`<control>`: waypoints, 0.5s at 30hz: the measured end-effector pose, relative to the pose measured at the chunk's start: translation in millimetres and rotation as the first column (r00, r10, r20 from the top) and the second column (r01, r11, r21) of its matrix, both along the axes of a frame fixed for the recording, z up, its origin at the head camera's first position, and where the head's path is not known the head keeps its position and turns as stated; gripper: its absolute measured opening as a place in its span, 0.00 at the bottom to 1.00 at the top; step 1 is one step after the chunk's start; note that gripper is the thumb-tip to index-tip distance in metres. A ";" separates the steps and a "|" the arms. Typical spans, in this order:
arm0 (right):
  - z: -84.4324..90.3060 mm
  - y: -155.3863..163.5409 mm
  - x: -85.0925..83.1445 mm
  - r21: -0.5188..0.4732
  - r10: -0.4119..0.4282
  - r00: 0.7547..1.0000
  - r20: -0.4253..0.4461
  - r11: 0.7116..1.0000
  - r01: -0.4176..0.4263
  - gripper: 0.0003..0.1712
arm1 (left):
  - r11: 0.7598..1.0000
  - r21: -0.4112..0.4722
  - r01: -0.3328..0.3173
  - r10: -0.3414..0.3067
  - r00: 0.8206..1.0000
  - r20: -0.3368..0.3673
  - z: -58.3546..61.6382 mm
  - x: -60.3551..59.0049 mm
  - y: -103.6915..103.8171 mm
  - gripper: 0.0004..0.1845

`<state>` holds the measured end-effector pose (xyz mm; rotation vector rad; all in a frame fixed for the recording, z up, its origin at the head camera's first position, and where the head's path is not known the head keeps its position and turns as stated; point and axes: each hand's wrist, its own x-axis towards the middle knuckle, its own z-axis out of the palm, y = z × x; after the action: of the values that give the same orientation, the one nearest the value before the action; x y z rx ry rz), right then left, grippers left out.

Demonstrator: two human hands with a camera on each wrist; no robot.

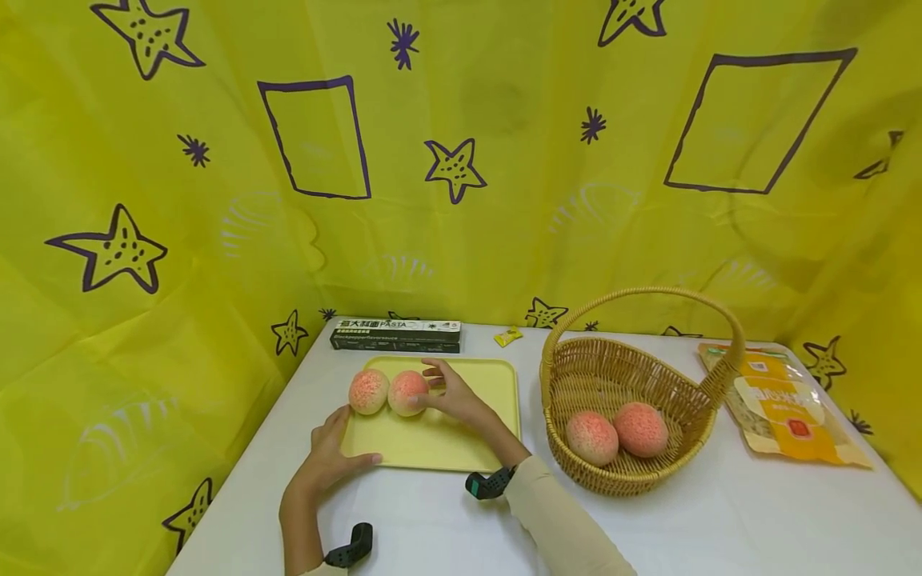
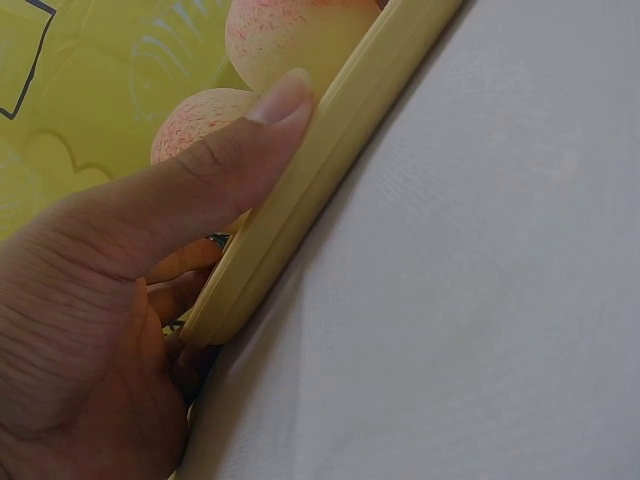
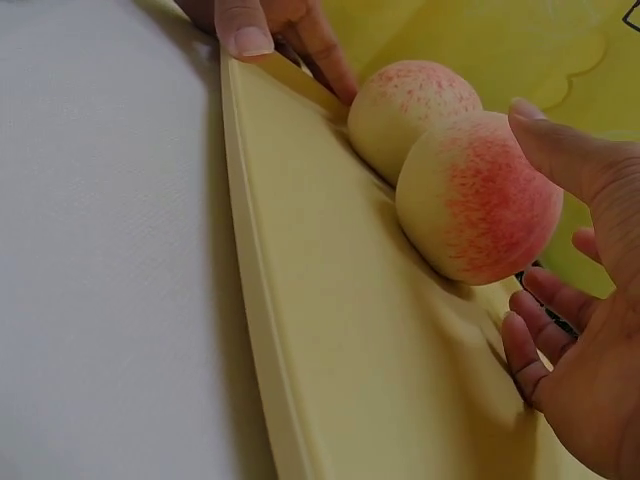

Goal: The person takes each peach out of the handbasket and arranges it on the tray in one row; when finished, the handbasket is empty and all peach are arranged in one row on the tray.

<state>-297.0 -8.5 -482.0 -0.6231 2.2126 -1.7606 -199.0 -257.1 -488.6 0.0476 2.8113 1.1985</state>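
Yellow tray (image 1: pixel 461 448): lies flat on the white table (image 1: pixel 648 528), gripped at its near-left corner
Left hand (image 1: pixel 327 460): thumb on top of the tray rim, fingers curled under the edge, as the left wrist view shows; it pinches the tray in place
Right hand (image 1: pixel 454 396): fingers relaxed and spread around the right peach (image 1: pixel 407 392); thumb and fingertips at its surface, not clamped; a firm hold cannot be confirmed, and the right wrist view shows a gap at the palm
Left peach (image 1: pixel 368 390): rests on the tray, touching the right peach, free of both hands
Right peach, position: on the tray's far-left area, resting on the tray surface
Basket (image 1: pixel 691 472): stands just right of the tray, handle upright; two peaches (image 1: pixel 592 438) (image 1: pixel 640 429) lie inside, side by side
Progress, judged: two peaches on the tray and two in the basket; work appears about half complete
Remaining, judged: two peaches are still to be moved; which way the fruit travels cannot be told from this moment
Pasta box (image 1: pixel 396 334): behind the tray, near the yellow backdrop
Snack bag (image 1: pixel 785 404): flat on the table, right of the basket
Small yellow packet (image 1: pixel 507 337): near the backdrop, between box and basket
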 end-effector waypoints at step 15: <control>29.1 19.8 10.4 -0.030 -0.093 0.994 -0.063 0.995 0.091 0.41 | 1.000 -0.001 0.000 0.000 1.000 -0.012 -3.1 -1.4 0.2 0.61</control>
<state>-286.6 11.3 -452.8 -0.6006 2.2985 -1.8434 -200.5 -256.9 -491.6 0.0547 2.8224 1.2006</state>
